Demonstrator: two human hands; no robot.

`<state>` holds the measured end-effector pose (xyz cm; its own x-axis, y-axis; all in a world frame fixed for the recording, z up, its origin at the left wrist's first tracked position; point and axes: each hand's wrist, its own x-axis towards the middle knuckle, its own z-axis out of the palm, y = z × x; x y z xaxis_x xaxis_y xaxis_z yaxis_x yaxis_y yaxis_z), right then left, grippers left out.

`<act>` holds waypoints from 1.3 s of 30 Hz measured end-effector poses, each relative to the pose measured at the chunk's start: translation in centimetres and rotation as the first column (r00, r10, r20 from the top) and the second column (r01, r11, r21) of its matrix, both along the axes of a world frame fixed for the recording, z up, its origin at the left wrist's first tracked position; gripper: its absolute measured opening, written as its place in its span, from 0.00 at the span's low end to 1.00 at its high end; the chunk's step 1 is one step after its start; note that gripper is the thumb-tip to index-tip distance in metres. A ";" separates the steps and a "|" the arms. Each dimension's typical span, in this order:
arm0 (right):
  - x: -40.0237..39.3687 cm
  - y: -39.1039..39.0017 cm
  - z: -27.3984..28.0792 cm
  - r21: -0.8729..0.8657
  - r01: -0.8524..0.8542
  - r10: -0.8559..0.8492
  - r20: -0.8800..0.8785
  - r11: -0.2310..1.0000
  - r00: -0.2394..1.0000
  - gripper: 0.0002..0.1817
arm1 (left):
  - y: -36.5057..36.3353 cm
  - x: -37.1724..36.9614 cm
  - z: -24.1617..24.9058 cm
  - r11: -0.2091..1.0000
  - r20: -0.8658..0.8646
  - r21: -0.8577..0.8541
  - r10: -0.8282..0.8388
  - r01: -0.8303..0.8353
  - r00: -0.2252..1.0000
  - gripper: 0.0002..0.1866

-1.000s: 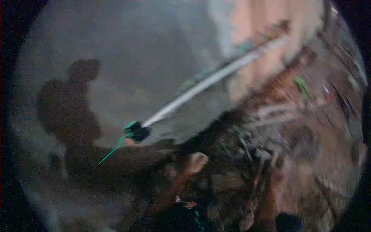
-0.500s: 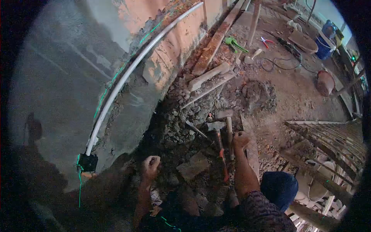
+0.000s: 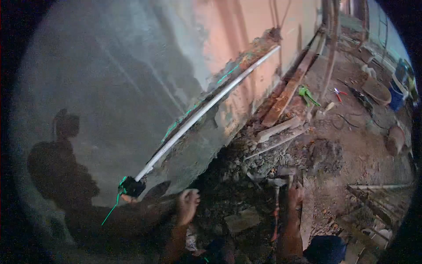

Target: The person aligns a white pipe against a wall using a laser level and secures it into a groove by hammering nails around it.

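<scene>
Dirt floor (image 3: 362, 163) with planks (image 3: 285, 105), apparently pliers (image 3: 338, 95)

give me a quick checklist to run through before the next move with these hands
1. White pipe meets the black box in the wall: ok, its lower end reaches it.
2. Green strand tucked away: not ok, it trails below the box.
3. Left hand empty: cannot tell, fingers curled and dim.
4. Right hand has a firm grip on a hammer: cannot tell, it is at the handle but blurred.
5. Red-handled pliers in hand: not ok, on the ground beyond both hands.
6. Ground clear near the hands: not ok, rubble lies there.
</scene>
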<state>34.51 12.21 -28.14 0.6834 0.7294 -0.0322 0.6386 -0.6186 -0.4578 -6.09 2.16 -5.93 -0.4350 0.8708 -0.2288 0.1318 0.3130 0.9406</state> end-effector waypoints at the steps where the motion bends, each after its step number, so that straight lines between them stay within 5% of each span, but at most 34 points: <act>1: -1.9 0.6 2.2 0.031 -0.011 0.012 -0.047 0.999 0.999 0.13 | 0.2 1.3 -0.6 0.993 0.022 0.065 -0.104 0.102 0.994 0.23; 2: -4.0 0.9 4.8 0.036 -0.072 0.074 -0.056 0.997 0.996 0.13 | 0.5 2.1 -1.9 0.974 -0.008 0.018 -0.227 0.228 0.974 0.25; 3: -6.2 0.6 8.3 0.315 -0.212 0.325 -0.366 0.925 0.872 0.12 | 1.0 4.2 -0.7 0.948 -0.015 -0.075 -0.312 0.310 0.950 0.25; 5: -10.6 1.4 12.5 0.540 -0.533 0.747 -0.334 0.652 0.575 0.11 | 1.7 6.3 -1.7 0.895 -0.140 0.102 -0.418 0.433 0.897 0.24; 6: -12.3 1.0 13.1 0.549 -0.559 0.777 -0.332 0.621 0.536 0.11 | 1.8 6.8 -1.2 0.914 -0.151 0.107 -0.374 0.391 0.915 0.24; 8: -15.2 -0.2 14.6 0.485 -0.547 0.588 -0.809 0.682 0.017 0.11 | 2.3 7.4 1.1 0.952 -0.027 0.119 -0.282 0.283 0.959 0.22; 9: -16.4 -0.9 15.9 0.486 -0.567 0.592 -0.806 0.665 0.003 0.11 | 2.2 6.8 1.6 0.958 -0.026 0.125 -0.255 0.256 0.967 0.22; 11: -18.3 -2.3 20.1 0.773 -0.568 0.887 -0.436 0.283 -0.152 0.10 | 1.9 6.0 2.1 0.977 -0.217 0.044 -0.195 0.209 0.956 0.19; 12: -18.9 -2.3 18.8 0.771 -0.577 0.885 -0.435 0.270 -0.167 0.10 | 1.6 5.9 1.6 0.981 -0.213 0.046 -0.176 0.189 0.961 0.19; 14: -20.2 -2.2 16.0 0.677 -0.679 0.880 -0.465 0.283 -0.096 0.11 | 1.2 5.5 0.3 0.947 -0.109 0.309 -0.052 0.084 0.993 0.17; 17: -21.0 -1.7 16.2 0.663 -0.675 0.822 -0.550 0.324 -0.146 0.12 | 1.0 3.8 0.0 0.957 -0.161 0.282 -0.016 0.062 0.987 0.11; 19: -21.7 0.8 17.9 0.587 -0.706 0.894 -0.422 0.396 0.151 0.12 | 1.2 2.1 1.3 0.936 -0.278 0.352 0.110 -0.005 0.954 0.11; 20: -21.7 3.3 18.2 0.637 -0.642 0.884 -0.446 0.426 0.143 0.12 | 1.4 1.2 2.8 0.908 -0.380 0.416 0.218 -0.044 0.899 0.11; 21: -22.4 5.8 18.8 0.683 -0.571 0.873 -0.468 0.456 0.137 0.12 | 1.2 -0.1 5.2 0.900 -0.640 0.435 0.298 0.014 0.709 0.10; 23: -24.2 7.6 26.3 0.715 -0.476 0.838 -0.537 0.512 0.095 0.13 | 1.6 -2.0 8.1 0.863 -0.691 0.506 0.397 0.011 0.603 0.10; 24: -25.5 9.9 25.5 0.797 -0.446 0.911 -0.391 0.407 0.132 0.14 | 1.8 -2.7 8.8 0.821 -0.726 0.571 0.487 0.030 0.486 0.10; 26: -27.8 12.5 26.7 0.861 -0.421 0.957 -0.233 0.286 0.173 0.15 | 2.0 -3.6 9.2 0.835 -0.744 0.549 0.480 0.017 0.464 0.10; 28: -29.3 12.5 31.3 0.650 -0.300 0.645 -0.753 0.698 -0.130 0.21 | 2.2 -4.1 9.4 0.847 -0.759 0.532 0.474 0.005 0.447 0.09; 29: -29.7 13.7 30.6 0.653 -0.303 0.649 -0.750 0.694 -0.130 0.21 | 2.1 -4.0 9.5 0.854 -0.778 0.519 0.456 0.034 0.433 0.08; 32: -31.1 15.7 29.5 0.818 -0.469 0.886 -0.441 0.333 -0.141 0.26 | 1.9 -4.2 8.3 0.865 -0.776 0.501 0.438 0.021 0.453 0.08; 35: -32.2 15.6 30.4 0.854 -0.309 0.811 -0.505 0.419 -0.296 0.20 | 1.9 -4.7 7.5 0.877 -0.761 0.479 0.431 -0.029 0.485 0.10; 37: -32.7 15.9 30.5 0.689 -0.303 0.634 -0.724 0.658 -0.271 0.13 | 1.8 -4.8 7.3 0.887 -0.768 0.459 0.420 -0.042 0.483 0.11; 39: -32.9 15.9 29.5 0.768 -0.279 0.728 -0.638 0.576 -0.251 0.10 | 2.0 -4.9 7.1 0.862 -0.718 0.504 0.453 -0.055 0.528 0.10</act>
